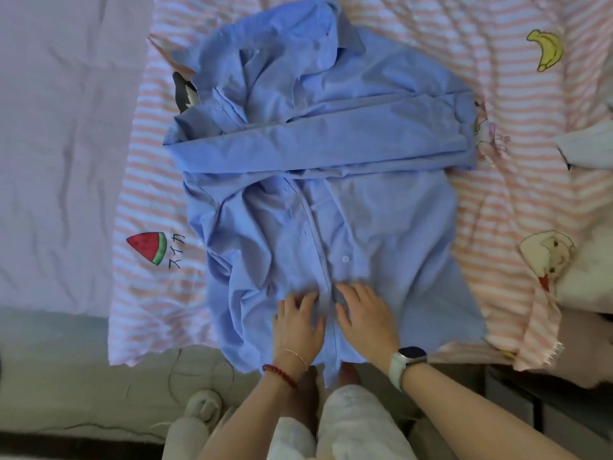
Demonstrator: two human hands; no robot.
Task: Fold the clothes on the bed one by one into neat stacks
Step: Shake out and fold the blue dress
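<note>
One blue shirt (318, 180), one striped blanket (497, 78), two hands, left (298, 322) and right (363, 318), one watch (406, 360), two bracelets (285, 370).

Only writing I can spot is a few hand-drawn black characters on the pink striped sheet (149, 180), right beside the watermelon slice print (147, 246), off to the left of and a bit beyond the left hand (298, 322). They look like three symbols, but I can't really read them. The smartwatch (409, 358) screen is dark.
</note>
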